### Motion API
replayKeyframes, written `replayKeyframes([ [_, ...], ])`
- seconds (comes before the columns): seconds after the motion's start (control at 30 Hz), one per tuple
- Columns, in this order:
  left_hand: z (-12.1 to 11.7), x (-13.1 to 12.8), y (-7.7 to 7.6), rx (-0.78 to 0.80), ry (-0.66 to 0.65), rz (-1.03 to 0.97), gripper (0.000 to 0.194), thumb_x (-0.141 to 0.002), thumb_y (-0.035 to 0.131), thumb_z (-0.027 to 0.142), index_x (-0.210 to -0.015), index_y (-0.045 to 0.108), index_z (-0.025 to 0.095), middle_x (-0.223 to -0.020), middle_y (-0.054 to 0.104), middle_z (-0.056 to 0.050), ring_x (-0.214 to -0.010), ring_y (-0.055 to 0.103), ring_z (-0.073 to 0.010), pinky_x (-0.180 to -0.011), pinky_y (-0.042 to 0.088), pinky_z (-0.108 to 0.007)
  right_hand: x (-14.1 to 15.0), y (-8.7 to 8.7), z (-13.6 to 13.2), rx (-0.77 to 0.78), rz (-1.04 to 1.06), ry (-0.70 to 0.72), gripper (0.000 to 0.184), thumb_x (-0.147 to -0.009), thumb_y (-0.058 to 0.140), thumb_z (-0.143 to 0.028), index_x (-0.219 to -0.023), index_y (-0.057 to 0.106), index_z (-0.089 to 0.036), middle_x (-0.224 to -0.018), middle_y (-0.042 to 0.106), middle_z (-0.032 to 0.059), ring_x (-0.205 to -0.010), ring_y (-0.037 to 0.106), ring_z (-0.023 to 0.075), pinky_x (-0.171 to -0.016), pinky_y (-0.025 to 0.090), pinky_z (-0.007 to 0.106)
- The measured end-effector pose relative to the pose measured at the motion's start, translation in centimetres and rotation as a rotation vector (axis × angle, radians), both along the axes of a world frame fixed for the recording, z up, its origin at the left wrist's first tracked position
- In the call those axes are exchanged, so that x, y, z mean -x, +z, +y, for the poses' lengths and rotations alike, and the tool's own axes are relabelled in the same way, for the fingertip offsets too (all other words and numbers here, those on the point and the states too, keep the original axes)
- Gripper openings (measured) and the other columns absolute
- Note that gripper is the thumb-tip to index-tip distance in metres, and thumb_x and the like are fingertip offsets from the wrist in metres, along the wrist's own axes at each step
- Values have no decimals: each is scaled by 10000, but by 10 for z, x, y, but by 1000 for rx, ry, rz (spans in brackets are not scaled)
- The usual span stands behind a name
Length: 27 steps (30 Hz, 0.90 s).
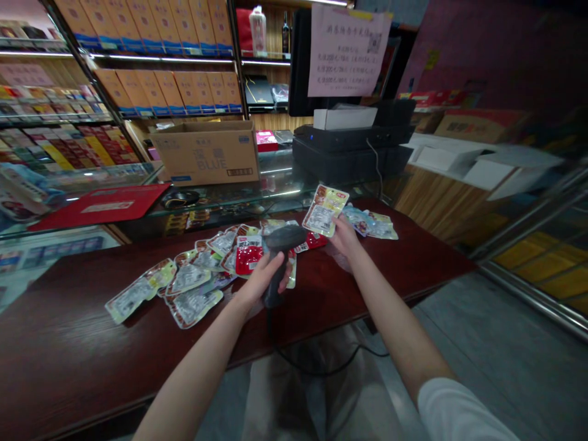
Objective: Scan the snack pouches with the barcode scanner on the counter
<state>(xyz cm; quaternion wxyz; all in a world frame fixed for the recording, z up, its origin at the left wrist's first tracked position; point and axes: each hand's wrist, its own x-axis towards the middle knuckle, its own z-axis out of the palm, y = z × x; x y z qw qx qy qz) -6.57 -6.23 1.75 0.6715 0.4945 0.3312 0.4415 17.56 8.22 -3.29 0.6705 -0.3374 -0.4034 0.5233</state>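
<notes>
My left hand is wrapped round the handle of a dark barcode scanner, whose head points right over the table. Between the thumb and fingers of my right hand is a snack packet, held up a little above the table with its printed side facing me. A loose pile of similar packets lies left of and behind the scanner. One red packet shows just beside my left hand. Several more packets rest to the right, behind my right hand.
The dark red wooden table stands before a glass counter. On that counter are an open cardboard box, a red folder, a black mouse and a black till machine. The scanner's cable hangs over my lap.
</notes>
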Motion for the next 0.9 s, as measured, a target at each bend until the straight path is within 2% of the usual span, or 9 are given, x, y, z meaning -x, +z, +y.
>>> replayKeyframes([
  [0.2, 4, 7, 4, -32, 19, -7, 551, -798, 629, 695, -719, 551, 155, -463, 475, 32, -387, 428, -71, -409, 300, -201, -79, 4, 15, 15, -665, -667, 464, -715, 587, -299, -1166, 585, -185, -1168, 681, 123, -1070, 630, 286, -1025, 463, 495],
  [0.33, 6, 8, 8, -22, 54, -84, 538, -745, 697, 677, -813, 547, 165, -546, 536, 36, -386, 430, -70, -386, 317, -203, -136, 10, 6, 295, -1048, -773, 545, -798, 569, -296, -1319, 505, -153, -1155, 667, 174, -1041, 639, 321, -963, 462, 476],
  [0.47, 7, 10, 8, -14, 55, -100, 538, -737, 711, 666, -837, 537, 168, -556, 537, 40, -385, 430, -68, -376, 317, -203, -155, 9, -12, 426, -1437, -733, 514, -826, 586, -368, -1269, 556, -107, -1354, 520, 282, -1226, 493, 425, -978, 391, 556],
  [0.53, 8, 10, 6, -14, 47, -94, 529, -751, 702, 662, -821, 531, 166, -556, 536, 36, -391, 439, -68, -379, 324, -203, -148, 8, -18, 356, -1520, -735, 489, -845, 555, -368, -1266, 570, -121, -1438, 439, 274, -1279, 417, 448, -989, 359, 599],
  [0.6, 8, 10, 4, -14, 53, -107, 527, -748, 714, 649, -856, 532, 166, -603, 567, 28, -397, 444, -64, -380, 335, -204, -130, 7, -22, 217, -1515, -692, 450, -868, 513, -349, -1266, 577, -148, -1414, 469, 238, -1288, 409, 429, -1019, 339, 612],
  [0.67, 9, 10, 4, -13, 60, -120, 535, -740, 726, 639, -896, 528, 166, -631, 579, 29, -398, 445, -62, -380, 346, -207, -102, 5, -21, 9, -1473, -523, 420, -870, 523, -360, -1240, 600, -178, -1346, 537, 195, -1295, 430, 389, -1088, 309, 584],
  [0.77, 9, 10, 5, -11, 78, -130, 560, -723, 738, 640, -934, 517, 170, -642, 575, 38, -403, 447, -62, -375, 350, -203, -50, -4, -14, -262, -1305, -86, 468, -811, 639, -430, -1238, 618, -238, -1326, 588, 131, -1287, 494, 332, -1147, 314, 519],
  [0.83, 10, 9, 6, -6, 84, -128, 577, -709, 744, 647, -939, 508, 173, -642, 572, 42, -403, 446, -63, -367, 346, -199, -18, -9, -7, -256, -1201, 80, 544, -771, 693, -463, -1265, 615, -248, -1325, 602, 127, -1276, 525, 326, -1132, 347, 514],
  [0.9, 10, 9, 7, -3, 83, -122, 582, -703, 746, 652, -932, 502, 175, -636, 565, 45, -401, 445, -64, -362, 341, -198, 3, -10, -2, -166, -1257, 130, 625, -704, 769, -459, -1271, 621, -240, -1322, 608, 145, -1270, 526, 355, -1114, 358, 532],
])
